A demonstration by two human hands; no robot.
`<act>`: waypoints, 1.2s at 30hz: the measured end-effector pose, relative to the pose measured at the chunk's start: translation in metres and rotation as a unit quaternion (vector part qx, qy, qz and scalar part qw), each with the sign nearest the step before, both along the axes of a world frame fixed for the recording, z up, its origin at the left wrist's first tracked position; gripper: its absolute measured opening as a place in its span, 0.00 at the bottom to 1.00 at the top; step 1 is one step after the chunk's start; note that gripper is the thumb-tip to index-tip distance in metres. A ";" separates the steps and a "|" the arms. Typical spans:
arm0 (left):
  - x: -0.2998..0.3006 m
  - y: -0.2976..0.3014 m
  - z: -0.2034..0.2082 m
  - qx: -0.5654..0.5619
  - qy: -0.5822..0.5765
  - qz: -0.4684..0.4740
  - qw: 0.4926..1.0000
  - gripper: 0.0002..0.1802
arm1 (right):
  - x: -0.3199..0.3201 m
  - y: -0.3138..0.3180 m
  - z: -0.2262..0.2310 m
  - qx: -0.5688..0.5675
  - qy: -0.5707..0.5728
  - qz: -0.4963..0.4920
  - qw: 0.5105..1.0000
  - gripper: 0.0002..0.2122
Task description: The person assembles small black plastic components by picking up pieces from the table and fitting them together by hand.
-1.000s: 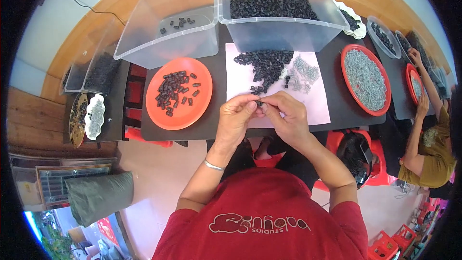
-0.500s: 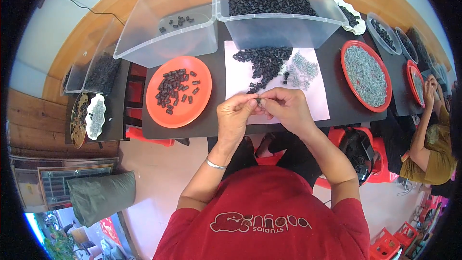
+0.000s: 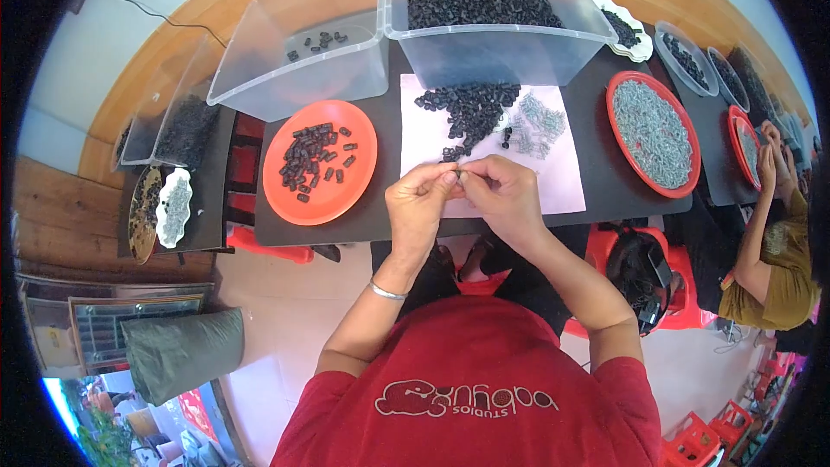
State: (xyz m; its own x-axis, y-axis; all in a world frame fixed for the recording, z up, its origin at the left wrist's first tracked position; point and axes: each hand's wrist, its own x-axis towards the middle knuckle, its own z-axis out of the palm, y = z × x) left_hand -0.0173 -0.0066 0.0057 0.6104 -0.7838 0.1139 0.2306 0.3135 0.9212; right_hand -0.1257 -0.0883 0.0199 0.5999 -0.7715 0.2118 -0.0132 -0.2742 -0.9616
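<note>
My left hand (image 3: 415, 207) and my right hand (image 3: 506, 199) meet at the near part of a white sheet (image 3: 558, 182). Their thumbs and fingers pinch a small dark piece (image 3: 459, 175), mostly hidden by the fingertips. Just beyond lies a heap of small black plastic parts (image 3: 475, 112). To its right is a loose pile of small silvery pieces (image 3: 539, 128), too fine to make out exactly. A red-orange plate (image 3: 346, 199) left of my hands bears several short black cylinders (image 3: 307, 156).
Behind the sheet stands a clear bin (image 3: 501, 54) of black parts, beside another clear bin (image 3: 298, 86) holding a few. A red tray (image 3: 613, 121) of silvery pieces lies right. Farther right, another person (image 3: 769, 268) works at the table. A red stool (image 3: 687, 285) stands below.
Both hands stay pinched together at nearly the same place, with small finger shifts around the dark piece. The whole view has shifted slightly.
</note>
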 end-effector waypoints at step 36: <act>0.015 0.004 0.001 0.003 0.096 -0.130 0.987 0.21 | -0.004 -0.026 0.004 -0.176 -0.056 0.189 0.964 0.11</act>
